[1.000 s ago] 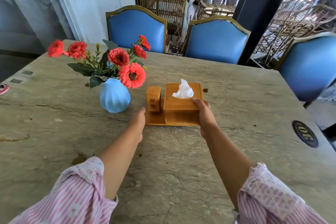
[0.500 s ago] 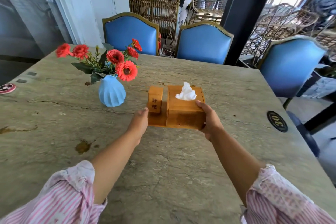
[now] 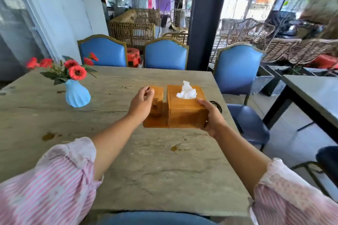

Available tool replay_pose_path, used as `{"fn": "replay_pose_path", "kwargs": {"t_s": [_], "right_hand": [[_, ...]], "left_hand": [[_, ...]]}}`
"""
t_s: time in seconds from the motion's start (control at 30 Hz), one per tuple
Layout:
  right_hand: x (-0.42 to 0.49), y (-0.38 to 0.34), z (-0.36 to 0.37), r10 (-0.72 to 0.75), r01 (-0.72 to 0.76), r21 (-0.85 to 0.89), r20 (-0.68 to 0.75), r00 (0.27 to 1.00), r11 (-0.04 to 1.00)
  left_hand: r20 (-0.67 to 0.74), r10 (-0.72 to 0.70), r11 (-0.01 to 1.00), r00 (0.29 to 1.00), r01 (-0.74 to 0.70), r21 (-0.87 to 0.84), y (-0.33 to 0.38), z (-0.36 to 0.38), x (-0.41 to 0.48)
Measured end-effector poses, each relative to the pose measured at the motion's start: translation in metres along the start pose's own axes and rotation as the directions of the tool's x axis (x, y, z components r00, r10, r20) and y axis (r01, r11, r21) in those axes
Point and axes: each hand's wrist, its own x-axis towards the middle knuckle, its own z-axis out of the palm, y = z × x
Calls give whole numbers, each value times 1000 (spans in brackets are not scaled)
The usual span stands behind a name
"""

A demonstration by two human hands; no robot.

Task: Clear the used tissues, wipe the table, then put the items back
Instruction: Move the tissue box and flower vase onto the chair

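"Three blue padded chairs (image 3: pixel 165 55) with gold-coloured frames at the far side and right end. Is that all that's about?"

"No. A dark square pillar (image 3: pixel 206 18) stands behind them, brown wicker furniture (image 3: pixel 133 25) lies beyond, and a second grey table (image 3: pixel 314 93) sits off to the right. On the grey-green stone table (image 3: pixel 146 170) a pale blue ribbed vase (image 3: pixel 77 95) of red flowers (image 3: pixel 77 72) stands at the left, well apart from the hands."

"Anything in the way on the top?"

"Two brown stains: one (image 3: pixel 48 136) out to the left, one (image 3: pixel 175 147) just in front of the tray. A round black disc (image 3: pixel 217 107) is partly hidden behind the right hand."

"And the tissue set?"

"A flat wooden tray (image 3: pixel 154 124) near the table's right edge carries a square wooden tissue box (image 3: pixel 184 113) with a white tissue (image 3: pixel 186 90) sticking up from its slot. Just left of it is a small upright wooden toothpick box (image 3: pixel 158 100) with two dark characters on its face. Whether the tray rests on the stone or is raised off it, I cannot tell."

"The hands?"

"Both forearms reach forward, bare below pink-and-white striped sleeves (image 3: pixel 54 179). The right hand (image 3: pixel 212 117) clasps the tissue box at its near right corner, with the thumb on top, the palm against the side and the fingers hidden behind. The left hand (image 3: pixel 141 103) lies against the toothpick box's left side, fingers curled by its top edge. I cannot tell whether it truly grips."
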Motion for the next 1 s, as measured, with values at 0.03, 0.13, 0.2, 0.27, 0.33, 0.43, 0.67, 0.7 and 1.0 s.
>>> {"fn": "replay_pose_path", "kwargs": {"t_s": [0.03, 0.13, 0.2, 0.27, 0.33, 0.43, 0.67, 0.7, 1.0], "right_hand": [[-7, -2, -23, -13, 13, -2, -1, 1000, 1000], [-24, -4, -85, -17, 17, -18, -5, 1000, 1000], [-33, -2, -125, -12, 12, -26, 6, 1000, 1000], [-37, 2, -160, -9, 8, -23, -10, 1000, 1000], [-42, 3, -193, -4, 4, -3, -28, 1000, 1000], [-43, 4, -234, 6, -5, 14, -63, 998, 1000], [-2, 1, -303, 25, -9, 88, -178, 984, 996], [9, -1, -312, 19, -3, 83, -188, 982, 997], [115, -39, -380, 0, 4, 24, -170, 985, 1000]], "left_hand": [[-1, 16, 1000, 1000, -16, 10, 9, 18, -11], [-2, 87, 991, 996, -86, 103, 28, 67, -42], [11, 173, 965, 985, -171, 200, 42, 100, -65], [32, 223, 946, 974, -224, 235, 54, 128, -83], [61, 230, 944, 971, -238, 230, 64, 154, -95], [143, 231, 942, 962, -258, 216, 75, 189, -103], [239, 237, 935, 942, -288, 206, 97, 273, -83], [239, 236, 937, 942, -286, 203, 100, 286, -76], [219, 129, 976, 967, -162, 143, 125, 400, 9]]}}
